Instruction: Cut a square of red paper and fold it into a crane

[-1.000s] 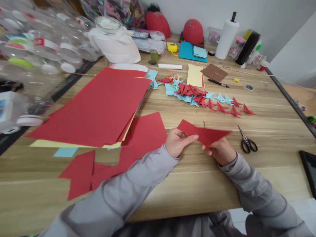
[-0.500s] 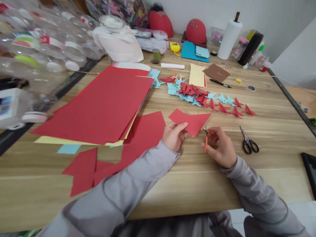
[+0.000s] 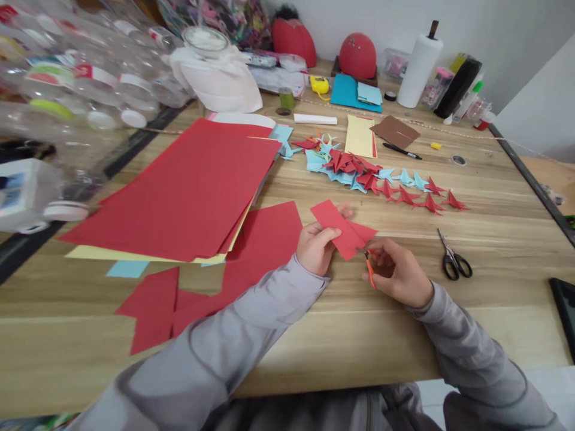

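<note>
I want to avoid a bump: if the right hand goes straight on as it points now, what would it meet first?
Probably the red paper in the left hand: the orange scissors in the right hand seem to touch its edge, though depth is unclear.

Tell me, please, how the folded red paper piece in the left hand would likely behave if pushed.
The folded red paper piece is probably light, as the left hand supports it with a pinch. It may bend easily, being thin, though its upper end projects without drooping, suggesting slight stiffness.
</note>
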`<state>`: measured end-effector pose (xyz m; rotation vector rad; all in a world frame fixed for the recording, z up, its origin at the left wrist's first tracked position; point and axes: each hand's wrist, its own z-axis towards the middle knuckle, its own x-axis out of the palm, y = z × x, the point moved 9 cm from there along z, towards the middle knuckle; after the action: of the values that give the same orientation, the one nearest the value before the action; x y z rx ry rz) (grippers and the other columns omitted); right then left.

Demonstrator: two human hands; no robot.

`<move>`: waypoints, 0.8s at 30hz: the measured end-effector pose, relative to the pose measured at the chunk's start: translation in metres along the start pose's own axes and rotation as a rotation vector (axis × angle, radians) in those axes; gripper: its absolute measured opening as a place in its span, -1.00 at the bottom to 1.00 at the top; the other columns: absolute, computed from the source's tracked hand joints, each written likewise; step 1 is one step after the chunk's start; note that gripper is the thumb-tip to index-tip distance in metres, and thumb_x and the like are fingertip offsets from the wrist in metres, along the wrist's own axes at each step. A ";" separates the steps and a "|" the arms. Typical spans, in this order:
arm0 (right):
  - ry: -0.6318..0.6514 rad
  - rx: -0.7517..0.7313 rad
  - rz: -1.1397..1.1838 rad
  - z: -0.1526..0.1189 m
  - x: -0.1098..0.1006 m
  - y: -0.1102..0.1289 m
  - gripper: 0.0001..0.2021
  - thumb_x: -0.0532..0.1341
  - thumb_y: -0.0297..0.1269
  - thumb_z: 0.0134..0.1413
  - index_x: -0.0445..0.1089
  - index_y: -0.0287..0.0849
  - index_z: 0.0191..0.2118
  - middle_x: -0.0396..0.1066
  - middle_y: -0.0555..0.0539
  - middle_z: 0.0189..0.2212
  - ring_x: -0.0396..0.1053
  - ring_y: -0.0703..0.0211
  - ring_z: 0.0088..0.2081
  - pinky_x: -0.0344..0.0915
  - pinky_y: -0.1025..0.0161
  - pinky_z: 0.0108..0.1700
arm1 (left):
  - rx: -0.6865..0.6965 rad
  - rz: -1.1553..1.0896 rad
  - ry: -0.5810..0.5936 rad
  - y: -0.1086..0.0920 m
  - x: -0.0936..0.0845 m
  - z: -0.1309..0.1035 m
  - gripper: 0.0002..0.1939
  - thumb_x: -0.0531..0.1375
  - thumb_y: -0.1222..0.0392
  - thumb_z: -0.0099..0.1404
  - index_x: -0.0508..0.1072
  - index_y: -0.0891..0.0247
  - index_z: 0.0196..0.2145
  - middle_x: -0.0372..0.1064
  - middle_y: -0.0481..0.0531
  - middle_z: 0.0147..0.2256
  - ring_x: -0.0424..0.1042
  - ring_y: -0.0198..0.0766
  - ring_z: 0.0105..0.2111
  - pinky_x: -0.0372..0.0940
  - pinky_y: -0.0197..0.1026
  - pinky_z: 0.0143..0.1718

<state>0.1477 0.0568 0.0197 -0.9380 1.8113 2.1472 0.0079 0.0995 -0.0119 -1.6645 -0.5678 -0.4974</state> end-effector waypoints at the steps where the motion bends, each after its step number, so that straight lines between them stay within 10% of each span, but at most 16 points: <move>1: 0.017 -0.008 -0.003 0.000 0.001 0.002 -0.66 0.31 -0.31 -0.19 0.31 -0.14 -0.20 0.26 0.02 -0.44 0.21 0.29 -0.44 0.19 0.30 -0.38 | 0.003 0.007 0.003 0.000 0.000 0.000 -0.72 0.22 0.34 -0.15 0.54 0.31 -0.38 0.49 0.14 -0.20 0.46 -0.10 -0.21 0.34 -0.17 -0.26; 14: -0.018 0.028 0.005 0.000 -0.003 -0.003 -0.64 0.30 -0.32 -0.18 0.30 -0.16 -0.17 0.30 -0.01 -0.40 0.22 0.29 -0.45 0.21 0.30 -0.39 | -0.004 -0.021 -0.063 -0.001 -0.004 0.000 -0.76 0.32 0.08 -0.06 0.44 0.31 -0.63 0.38 -0.01 -0.62 0.41 -0.27 -0.55 0.33 -0.19 -0.42; 24: -0.267 -0.209 -0.527 -0.004 -0.018 0.022 -0.63 0.20 -0.37 -0.20 0.29 -0.24 -0.15 0.35 -0.18 -0.29 0.29 0.02 -0.25 0.28 0.08 -0.18 | -0.028 0.021 -0.179 0.001 -0.016 0.004 -0.55 0.36 -0.07 -0.15 0.25 0.30 -0.73 0.21 -0.12 -0.72 0.23 -0.43 -0.72 0.12 -0.36 -0.71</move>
<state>0.1517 0.0522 0.0476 -0.9789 1.0820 2.0169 -0.0038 0.1021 -0.0229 -1.7505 -0.6758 -0.3437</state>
